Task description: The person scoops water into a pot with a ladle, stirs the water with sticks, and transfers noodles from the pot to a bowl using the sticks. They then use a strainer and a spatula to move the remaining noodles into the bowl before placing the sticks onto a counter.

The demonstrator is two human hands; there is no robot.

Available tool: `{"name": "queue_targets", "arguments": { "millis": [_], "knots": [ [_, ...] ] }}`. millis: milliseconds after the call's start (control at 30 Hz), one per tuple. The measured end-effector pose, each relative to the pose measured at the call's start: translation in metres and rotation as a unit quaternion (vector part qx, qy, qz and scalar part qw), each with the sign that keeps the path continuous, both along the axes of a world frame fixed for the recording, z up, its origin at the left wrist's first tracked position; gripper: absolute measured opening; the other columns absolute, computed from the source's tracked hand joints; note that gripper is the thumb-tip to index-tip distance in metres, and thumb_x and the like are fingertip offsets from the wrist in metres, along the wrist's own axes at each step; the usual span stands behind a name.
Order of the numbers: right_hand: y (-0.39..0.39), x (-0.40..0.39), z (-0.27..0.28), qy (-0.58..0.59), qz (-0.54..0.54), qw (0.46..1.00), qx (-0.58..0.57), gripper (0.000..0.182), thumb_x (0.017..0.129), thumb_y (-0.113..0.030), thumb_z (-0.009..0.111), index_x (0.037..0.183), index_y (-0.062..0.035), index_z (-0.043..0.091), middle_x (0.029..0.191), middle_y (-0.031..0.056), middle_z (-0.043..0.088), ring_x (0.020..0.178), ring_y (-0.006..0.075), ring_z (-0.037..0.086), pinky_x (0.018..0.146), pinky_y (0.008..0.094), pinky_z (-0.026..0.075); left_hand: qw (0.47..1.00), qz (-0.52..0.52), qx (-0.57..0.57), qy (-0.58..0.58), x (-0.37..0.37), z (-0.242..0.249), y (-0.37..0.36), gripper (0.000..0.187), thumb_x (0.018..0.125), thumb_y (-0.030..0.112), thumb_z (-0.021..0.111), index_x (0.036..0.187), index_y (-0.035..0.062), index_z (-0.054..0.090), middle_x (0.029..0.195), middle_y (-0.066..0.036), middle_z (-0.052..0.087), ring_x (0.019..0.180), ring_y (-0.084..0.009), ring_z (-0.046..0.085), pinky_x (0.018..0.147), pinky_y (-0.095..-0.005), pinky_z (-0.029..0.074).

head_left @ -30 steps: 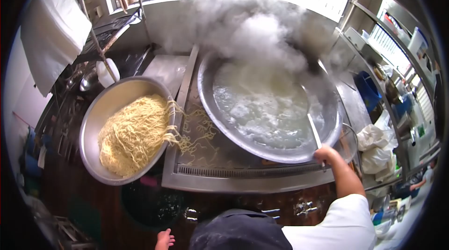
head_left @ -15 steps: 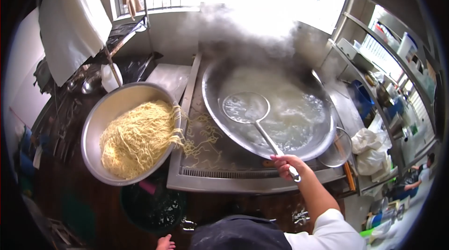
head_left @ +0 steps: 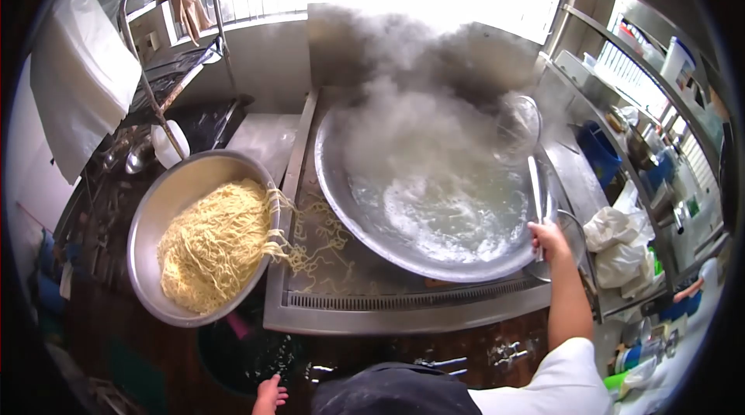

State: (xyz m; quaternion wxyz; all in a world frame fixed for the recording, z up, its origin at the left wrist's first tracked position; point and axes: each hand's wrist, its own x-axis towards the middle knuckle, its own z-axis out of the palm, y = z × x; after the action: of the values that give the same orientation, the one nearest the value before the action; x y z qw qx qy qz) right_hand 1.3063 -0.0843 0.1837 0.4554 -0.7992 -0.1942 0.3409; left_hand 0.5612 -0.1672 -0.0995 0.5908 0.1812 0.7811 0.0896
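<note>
Our right hand was closed around the handle of a round strainer, whose head stood at the far right side of a wide metal pot; through the haze we could not tell whether it touched the rim. White froth swirled on the cloudy water in the pot, and steam rose from its far part. We held our left hand low at the near left, fingers loosely apart and holding nothing. To the left of the pot we saw a pile of noodles in a metal basin, with some strands trailing over its right rim onto the steel stove top.
</note>
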Motion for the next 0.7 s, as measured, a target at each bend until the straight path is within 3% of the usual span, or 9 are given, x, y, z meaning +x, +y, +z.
{"name": "queue_targets", "arguments": {
  "millis": [33, 100, 133, 200, 233, 300, 367, 567, 700],
  "knots": [
    [0.008, 0.015, -0.004, -0.055, -0.038, 0.998, -0.008, 0.022, 0.084, -0.013, 0.064, 0.097, -0.0053, 0.048, 0.061, 0.0015, 0.047, 0.043, 0.0112, 0.044, 0.035, 0.0296, 0.039, 1.0, -0.018, -0.003, 0.009, 0.006, 0.001, -0.005, 0.049, 0.091, 0.046, 0.052, 0.118, 0.0055, 0.054, 0.096, -0.015, 0.066, 0.068, -0.0249, 0.065, 0.051, -0.0359, 0.052],
    [0.026, 0.049, -0.024, -0.202, 0.005, 0.976, -0.085, 0.015, 0.082, -0.009, 0.062, 0.089, -0.0003, 0.053, 0.06, 0.0087, 0.053, 0.045, 0.0187, 0.053, 0.037, 0.0353, 0.042, 0.997, -0.052, -0.055, -0.003, 0.004, -0.002, -0.018, 0.058, 0.086, 0.058, 0.054, 0.12, 0.0106, 0.053, 0.096, -0.009, 0.065, 0.068, -0.021, 0.061, 0.055, -0.0385, 0.048],
    [0.04, 0.063, -0.044, -0.197, 0.013, 0.977, -0.083, 0.015, 0.082, -0.009, 0.062, 0.089, -0.0003, 0.053, 0.06, 0.0087, 0.053, 0.045, 0.0187, 0.053, 0.037, 0.0353, 0.042, 0.998, -0.052, -0.043, 0.012, 0.006, 0.005, -0.026, 0.057, 0.087, 0.057, 0.054, 0.12, 0.011, 0.053, 0.093, -0.008, 0.064, 0.067, -0.0202, 0.06, 0.054, -0.0376, 0.047],
    [0.066, 0.083, -0.084, -0.259, 0.016, 0.945, -0.199, 0.009, 0.08, -0.005, 0.058, 0.08, 0.0038, 0.057, 0.061, 0.0162, 0.058, 0.05, 0.0266, 0.061, 0.04, 0.0399, 0.046, 0.997, -0.038, -0.06, 0.024, 0.0, 0.008, -0.035, 0.056, 0.087, 0.056, 0.053, 0.12, 0.011, 0.053, 0.092, -0.008, 0.064, 0.067, -0.02, 0.06, 0.053, -0.0365, 0.047],
    [0.081, 0.074, -0.091, -0.227, 0.061, 0.954, -0.186, 0.01, 0.078, -0.003, 0.055, 0.081, 0.0057, 0.059, 0.061, 0.0185, 0.059, 0.054, 0.0305, 0.064, 0.042, 0.043, 0.047, 0.996, -0.031, -0.077, 0.031, -0.001, 0.008, -0.04, 0.055, 0.087, 0.056, 0.053, 0.12, 0.011, 0.052, 0.091, -0.008, 0.064, 0.066, -0.0197, 0.06, 0.051, -0.0355, 0.046],
    [0.124, 0.036, -0.087, -0.197, 0.122, 0.935, -0.268, 0.009, 0.077, -0.004, 0.054, 0.077, 0.0048, 0.058, 0.059, 0.0174, 0.058, 0.052, 0.0296, 0.062, 0.042, 0.0437, 0.046, 0.996, -0.001, -0.078, 0.037, -0.003, 0.012, -0.052, 0.056, 0.087, 0.055, 0.054, 0.121, 0.0108, 0.052, 0.092, -0.009, 0.065, 0.065, -0.0193, 0.06, 0.048, -0.0333, 0.045],
    [0.159, 0.019, -0.104, -0.13, 0.166, 0.952, -0.22, 0.01, 0.078, -0.005, 0.055, 0.074, 0.0035, 0.057, 0.058, 0.0157, 0.057, 0.049, 0.0274, 0.059, 0.042, 0.043, 0.045, 0.996, 0.012, -0.077, 0.054, -0.004, 0.018, -0.061, 0.057, 0.087, 0.055, 0.054, 0.123, 0.01, 0.051, 0.095, -0.011, 0.065, 0.064, -0.019, 0.06, 0.048, -0.0328, 0.045],
    [0.197, -0.063, -0.095, -0.094, 0.252, 0.943, -0.196, 0.014, 0.077, -0.011, 0.061, 0.069, -0.0002, 0.056, 0.058, 0.0095, 0.055, 0.047, 0.0215, 0.055, 0.041, 0.0392, 0.044, 0.996, 0.033, -0.084, 0.009, 0.007, 0.007, -0.084, 0.063, 0.086, 0.057, 0.054, 0.125, 0.0087, 0.049, 0.102, -0.011, 0.065, 0.07, -0.0208, 0.062, 0.053, -0.0356, 0.048],
    [0.163, -0.113, -0.089, 0.146, 0.242, 0.954, -0.103, 0.015, 0.081, -0.01, 0.063, 0.094, -0.0065, 0.056, 0.061, 0.0002, 0.048, 0.048, 0.013, 0.048, 0.043, 0.0328, 0.041, 0.997, 0.039, -0.07, -0.012, 0.008, 0.004, -0.09, 0.064, 0.086, 0.058, 0.054, 0.127, 0.0088, 0.048, 0.104, -0.012, 0.065, 0.072, -0.0216, 0.062, 0.058, -0.0377, 0.049]
  ]
}}
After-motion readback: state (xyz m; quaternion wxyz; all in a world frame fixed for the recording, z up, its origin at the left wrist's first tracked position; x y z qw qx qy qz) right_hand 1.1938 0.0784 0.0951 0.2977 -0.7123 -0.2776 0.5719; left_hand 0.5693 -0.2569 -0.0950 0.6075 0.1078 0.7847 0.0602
